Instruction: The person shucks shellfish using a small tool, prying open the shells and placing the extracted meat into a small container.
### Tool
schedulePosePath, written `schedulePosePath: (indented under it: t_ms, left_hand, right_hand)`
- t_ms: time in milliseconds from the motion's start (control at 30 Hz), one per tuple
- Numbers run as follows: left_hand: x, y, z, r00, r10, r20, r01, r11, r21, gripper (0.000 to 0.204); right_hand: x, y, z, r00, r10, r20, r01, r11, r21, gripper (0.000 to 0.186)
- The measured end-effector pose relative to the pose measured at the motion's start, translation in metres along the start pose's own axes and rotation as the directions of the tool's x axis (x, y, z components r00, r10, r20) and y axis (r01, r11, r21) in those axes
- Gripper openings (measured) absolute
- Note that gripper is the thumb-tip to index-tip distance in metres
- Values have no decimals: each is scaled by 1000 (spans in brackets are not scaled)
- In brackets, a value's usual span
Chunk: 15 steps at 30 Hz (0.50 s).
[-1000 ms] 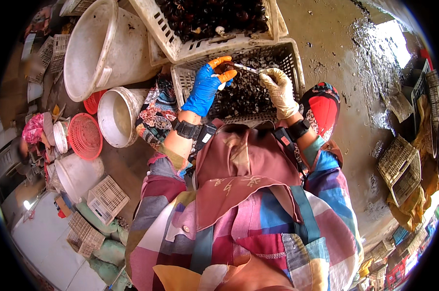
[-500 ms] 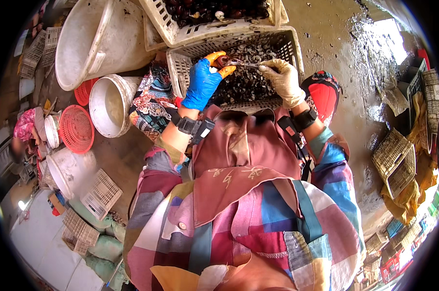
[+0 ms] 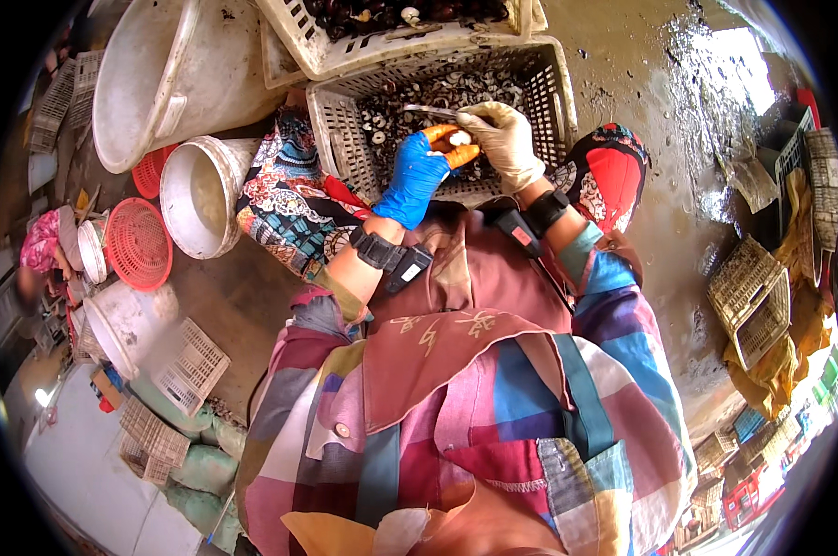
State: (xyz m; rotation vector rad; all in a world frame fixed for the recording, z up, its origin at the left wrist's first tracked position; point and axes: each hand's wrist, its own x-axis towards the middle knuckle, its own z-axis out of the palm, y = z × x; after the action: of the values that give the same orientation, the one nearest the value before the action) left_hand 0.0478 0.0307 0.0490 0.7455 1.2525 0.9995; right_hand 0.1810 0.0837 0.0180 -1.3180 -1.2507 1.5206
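My left hand (image 3: pixel 411 178), in a blue glove with orange finger covers, pinches a small shell (image 3: pixel 459 138) whose visible side is whitish. Its exact kind is too small to make out. My right hand (image 3: pixel 506 146), in a cream glove, grips a thin metal tool (image 3: pixel 430 110) that points left above the pinched shell, apart from it. Both hands are close together over the near part of a white slotted crate (image 3: pixel 567 97). Many dark and pale shell bits (image 3: pixel 382 125) lie in that crate.
Beyond stands another crate (image 3: pixel 298 42) of dark, glossy shells. To the left are a large white tub (image 3: pixel 215 88), a white bucket (image 3: pixel 238 176) and a red basket (image 3: pixel 139 243). My knees flank the crate. Wet floor (image 3: pixel 664 232) and a tilted crate (image 3: pixel 750 301) lie right.
My hands have come nearer to each other and lower. The metal tool, earlier against a dark reddish piece at my left fingers, is now drawn clear; a whitish surface shows there now.
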Motion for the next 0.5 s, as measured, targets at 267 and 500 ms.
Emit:
schedulePosePath:
  t_ms: [267,500]
  left_hand:
    - [8,6,-26,998,-21,66,20,1000,7,33]
    - [-5,14,-13,993,-84,79,93,990,-109,34]
  right_hand:
    - [-28,0,-11,995,-68,76,50,977,208,15]
    - [-10,53,-53,988,61,-143,-76,992,-104,15]
